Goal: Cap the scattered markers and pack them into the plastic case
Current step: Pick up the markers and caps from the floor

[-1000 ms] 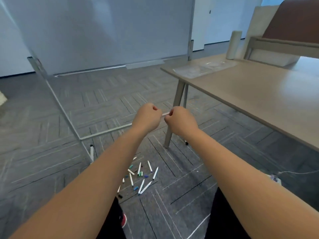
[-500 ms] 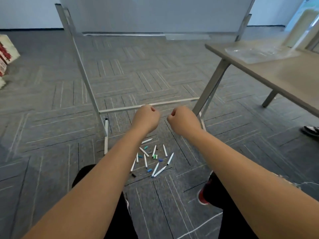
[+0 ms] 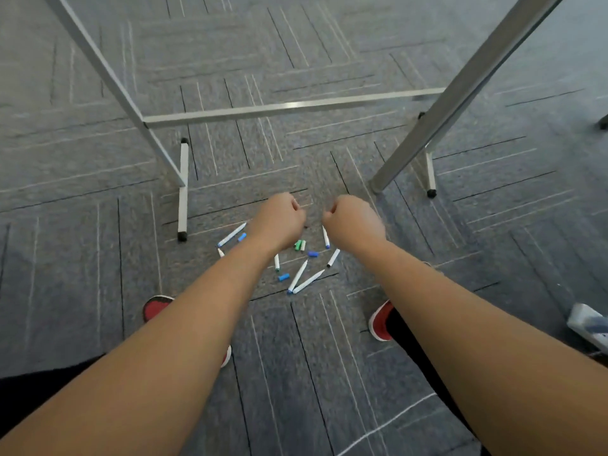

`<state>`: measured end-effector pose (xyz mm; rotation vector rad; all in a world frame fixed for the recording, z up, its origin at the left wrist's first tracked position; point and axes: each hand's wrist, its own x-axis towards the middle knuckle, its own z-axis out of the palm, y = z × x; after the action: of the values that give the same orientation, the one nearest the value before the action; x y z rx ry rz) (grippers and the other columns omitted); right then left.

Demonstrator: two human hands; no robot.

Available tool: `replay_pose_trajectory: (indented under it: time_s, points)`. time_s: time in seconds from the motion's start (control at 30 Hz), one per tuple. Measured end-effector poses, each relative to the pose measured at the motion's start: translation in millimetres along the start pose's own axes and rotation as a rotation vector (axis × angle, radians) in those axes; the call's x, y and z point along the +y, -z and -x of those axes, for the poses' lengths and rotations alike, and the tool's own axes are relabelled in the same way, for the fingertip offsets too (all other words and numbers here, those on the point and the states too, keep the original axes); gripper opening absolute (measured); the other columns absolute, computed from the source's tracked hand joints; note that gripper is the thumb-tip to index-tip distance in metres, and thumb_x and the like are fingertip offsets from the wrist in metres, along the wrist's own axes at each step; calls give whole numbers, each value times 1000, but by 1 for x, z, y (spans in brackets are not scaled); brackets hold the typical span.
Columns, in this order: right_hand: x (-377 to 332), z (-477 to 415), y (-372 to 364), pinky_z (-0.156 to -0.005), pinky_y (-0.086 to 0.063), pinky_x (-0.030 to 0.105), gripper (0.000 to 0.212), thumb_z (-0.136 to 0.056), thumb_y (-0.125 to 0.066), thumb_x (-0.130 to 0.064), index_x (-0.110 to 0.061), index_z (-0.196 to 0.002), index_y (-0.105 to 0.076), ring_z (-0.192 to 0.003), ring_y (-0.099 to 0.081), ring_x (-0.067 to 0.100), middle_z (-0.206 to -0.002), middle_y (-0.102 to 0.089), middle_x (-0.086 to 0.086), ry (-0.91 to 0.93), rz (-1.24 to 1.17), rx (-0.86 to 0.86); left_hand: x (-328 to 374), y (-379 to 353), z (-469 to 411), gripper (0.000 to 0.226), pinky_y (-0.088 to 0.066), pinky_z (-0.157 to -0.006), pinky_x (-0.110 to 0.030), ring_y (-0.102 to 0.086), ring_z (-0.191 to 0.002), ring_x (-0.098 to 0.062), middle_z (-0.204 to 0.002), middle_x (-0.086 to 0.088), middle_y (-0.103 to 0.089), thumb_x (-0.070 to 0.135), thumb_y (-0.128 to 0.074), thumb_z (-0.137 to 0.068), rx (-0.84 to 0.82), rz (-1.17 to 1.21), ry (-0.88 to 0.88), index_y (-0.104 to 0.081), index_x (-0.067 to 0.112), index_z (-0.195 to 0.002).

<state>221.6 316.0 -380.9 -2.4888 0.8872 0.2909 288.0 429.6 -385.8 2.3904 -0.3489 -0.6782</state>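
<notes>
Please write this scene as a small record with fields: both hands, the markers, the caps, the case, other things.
left hand: fingers curled, over the markers; content hidden
right hand: fingers curled; content hidden
markers: white, scattered on carpet
loose: blue cap, green caps, among the markers
plastic case: not in view
other: metal stand, red shoes, power strip

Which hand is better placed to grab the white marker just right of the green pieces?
Right, probably. The right hand is just beside that marker, while the left hand is farther off across the gap. Both are curled into fists.
</notes>
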Motion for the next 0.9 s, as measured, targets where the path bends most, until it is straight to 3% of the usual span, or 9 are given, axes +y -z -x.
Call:
replay_pose_trajectory:
  time_s: [0.13, 0.23, 0.33, 0.43, 0.5, 0.63, 0.7, 0.77, 0.9]
  points:
    - [29, -47, -55, -46, -29, 24, 29, -92, -50, -20, -11, -65, -45, -52, -45, 23, -59, -46, 4, -120, -69, -86, -43, -51, -48, 22, -56, -72, -50, -63, -62, -32, -69, -12, -69, 14, -45, -79, -73, -93, 72, -63, 8, -68]
    - [54, -68, -100, -47, -34, 25, 22, -92, -50, -18, -8, -73, -55, -55, -49, 22, -64, -53, 5, -192, -127, -181, -74, -88, -73, 24, -55, -66, -42, -67, -74, -33, -79, -15, -71, 11, -47, -87, -140, -174, 130, -69, 3, -80]
    - [77, -82, -148, -57, -40, 28, 19, -93, -48, -20, -9, -80, -56, -63, -50, 25, -72, -53, 7, -229, -140, -275, -102, -125, -94, 22, -38, -50, -33, -63, -74, -34, -77, -20, -61, 13, -49, -93, -193, -293, 152, -68, 2, -91]
    - [97, -96, -190, -47, -32, 27, 29, -95, -47, -17, -13, -67, -39, -53, -40, 20, -66, -44, 4, -320, -138, -346, -125, -160, -110, 22, -28, -44, -30, -55, -59, -30, -65, -19, -51, 11, -50, -92, -238, -370, 181, -68, 0, -98]
    - [105, -102, -212, -45, -30, 26, 31, -95, -49, -18, -14, -66, -39, -54, -43, 19, -67, -46, 4, -363, -142, -373, -138, -179, -119, 17, -30, -45, -31, -47, -55, -25, -64, -10, -50, 11, -52, -91, -256, -426, 203, -67, 3, -91]
    - [113, -111, -251, -48, -38, 27, 17, -93, -51, -21, -11, -80, -56, -66, -56, 24, -78, -59, 6, -451, -191, -411, -158, -212, -133, 17, -44, -59, -35, -55, -70, -28, -79, -9, -58, 9, -55, -92, -298, -530, 222, -54, 9, -76]
    - [114, -115, -269, -59, -53, 30, 20, -92, -54, -25, -9, -88, -64, -74, -66, 27, -85, -68, 8, -511, -239, -412, -163, -223, -138, 19, -44, -61, -35, -56, -73, -28, -80, -7, -58, 11, -58, -91, -301, -577, 198, -52, 12, -74]
    - [112, -119, -283, -73, -59, 37, 25, -90, -58, -31, -10, -81, -68, -76, -70, 27, -83, -71, 8, -561, -281, -414, -167, -231, -143, 23, -43, -59, -34, -54, -69, -26, -74, -4, -54, 13, -59, -92, -312, -607, 177, -50, 14, -71]
    - [110, -124, -293, -72, -54, 32, 19, -90, -62, -28, -12, -84, -70, -80, -69, 26, -86, -72, 8, -648, -269, -423, -169, -238, -148, 9, -45, -64, -33, -60, -80, -26, -93, -5, -64, 13, -56, -94, -341, -684, 144, -63, 13, -89]
